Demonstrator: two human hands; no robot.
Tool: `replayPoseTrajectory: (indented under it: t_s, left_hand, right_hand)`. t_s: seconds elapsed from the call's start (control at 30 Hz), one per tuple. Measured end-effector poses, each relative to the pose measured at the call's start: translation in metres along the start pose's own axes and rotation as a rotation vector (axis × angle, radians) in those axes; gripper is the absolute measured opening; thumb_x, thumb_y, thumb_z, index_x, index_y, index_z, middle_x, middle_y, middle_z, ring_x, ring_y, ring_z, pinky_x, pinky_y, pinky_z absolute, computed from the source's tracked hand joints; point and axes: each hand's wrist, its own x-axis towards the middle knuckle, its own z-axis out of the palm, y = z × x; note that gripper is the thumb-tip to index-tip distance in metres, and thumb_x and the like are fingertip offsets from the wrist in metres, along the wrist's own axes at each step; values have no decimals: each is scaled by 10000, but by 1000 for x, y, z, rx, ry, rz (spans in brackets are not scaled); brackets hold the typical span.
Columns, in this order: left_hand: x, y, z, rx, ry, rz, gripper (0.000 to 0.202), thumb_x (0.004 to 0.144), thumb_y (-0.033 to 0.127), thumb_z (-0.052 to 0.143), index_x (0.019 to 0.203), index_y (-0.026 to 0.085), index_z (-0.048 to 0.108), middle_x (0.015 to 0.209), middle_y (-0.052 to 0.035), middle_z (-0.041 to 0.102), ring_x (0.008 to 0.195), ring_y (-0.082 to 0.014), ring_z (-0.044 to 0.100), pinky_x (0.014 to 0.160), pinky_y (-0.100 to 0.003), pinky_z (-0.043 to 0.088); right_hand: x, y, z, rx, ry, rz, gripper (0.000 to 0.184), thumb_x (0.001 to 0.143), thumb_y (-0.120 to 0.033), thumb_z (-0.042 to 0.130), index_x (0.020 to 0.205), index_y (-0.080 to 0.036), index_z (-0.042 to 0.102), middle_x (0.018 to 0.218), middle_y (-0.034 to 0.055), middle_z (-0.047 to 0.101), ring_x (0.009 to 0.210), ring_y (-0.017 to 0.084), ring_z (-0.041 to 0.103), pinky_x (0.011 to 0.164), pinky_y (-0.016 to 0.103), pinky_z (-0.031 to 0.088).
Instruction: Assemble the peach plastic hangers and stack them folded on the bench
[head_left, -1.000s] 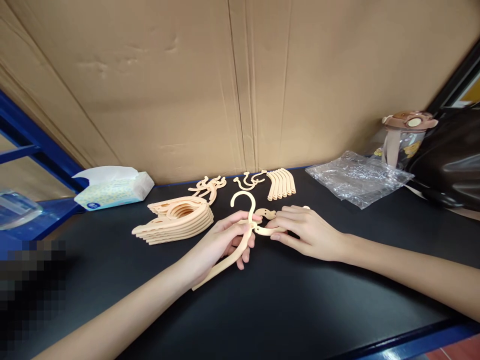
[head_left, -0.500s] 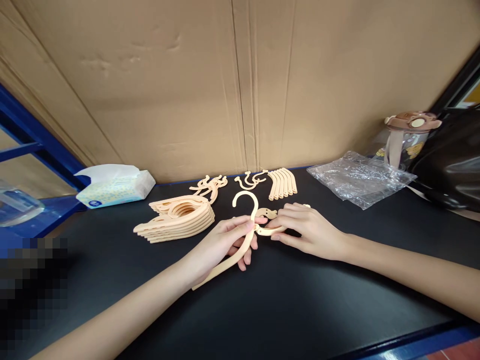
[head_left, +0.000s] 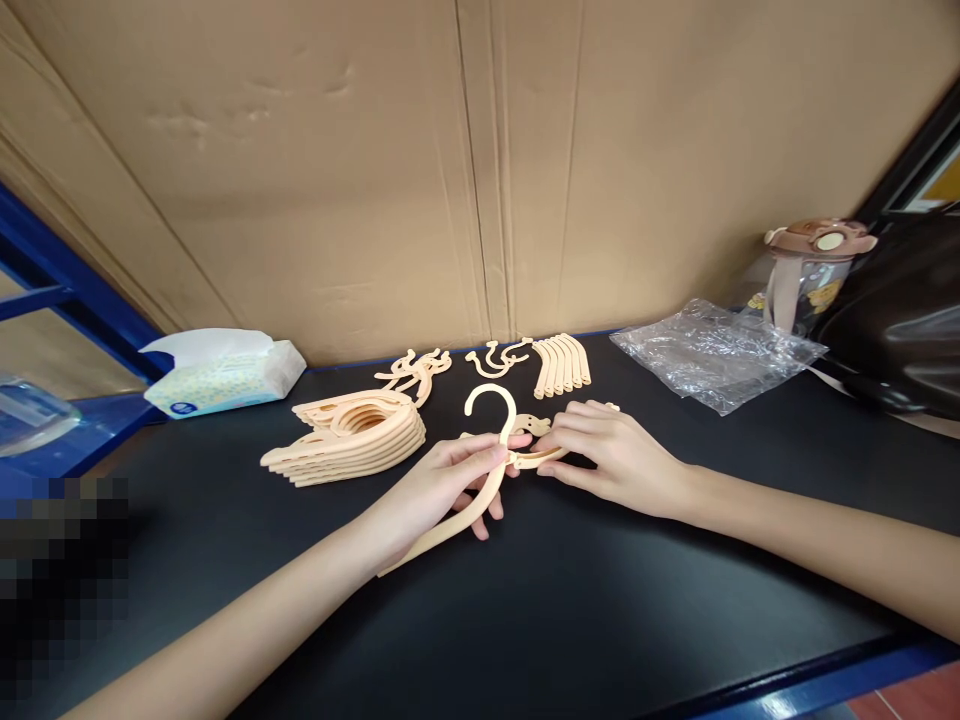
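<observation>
My left hand [head_left: 457, 480] grips a cream plastic clothes hanger [head_left: 480, 507] near its joint, with the thumb on top. The hanger's hook curves upward above the thumb, and one arm slants down to the left under my palm. My right hand [head_left: 600, 455] is closed on the hanger's other arm, a short curved piece reaching right from the joint. My fingers hide part of that arm and the joint's underside. Just behind the hands, a flat cream piece [head_left: 534, 424] with a notched end is partly covered.
Left of my hands lies a stack of folded hangers [head_left: 360, 440]. Behind are loose hooks [head_left: 412, 372], more hooks [head_left: 495, 360] and a row of curved arms [head_left: 562, 366]. A tissue pack [head_left: 225, 378], a clear plastic bag [head_left: 712, 355] and a bottle [head_left: 814, 270] stand around the black table [head_left: 600, 600].
The view has shifted slightly, so things appear a little further left. Both hands keep their hold on the hanger, and the right hand has barely moved.
</observation>
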Motion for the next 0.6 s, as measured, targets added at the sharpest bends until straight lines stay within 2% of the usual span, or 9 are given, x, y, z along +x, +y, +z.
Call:
replayPoseTrajectory:
  t_s: [0.17,0.6]
  left_hand:
    - [-1,2,2,14,24,-12,375,893,420,560,1157,167,644,698,1,546,614,-109,557,497,-199,513]
    - [-1,3,1,14,10,-14,367,903,379,555,1199,175,628,706,-2,538,644,-118,568,507,-199,520]
  right_hand:
    - [0,1,1,-13,-4,4,225,946,-357,488,952,-217,664,824,24,623,788,169,501,683,286,338]
    - [1,1,2,-71,34,-43,233,948,-359,486,966,-205,660,834,23,625,774,159,505,699,283,361]
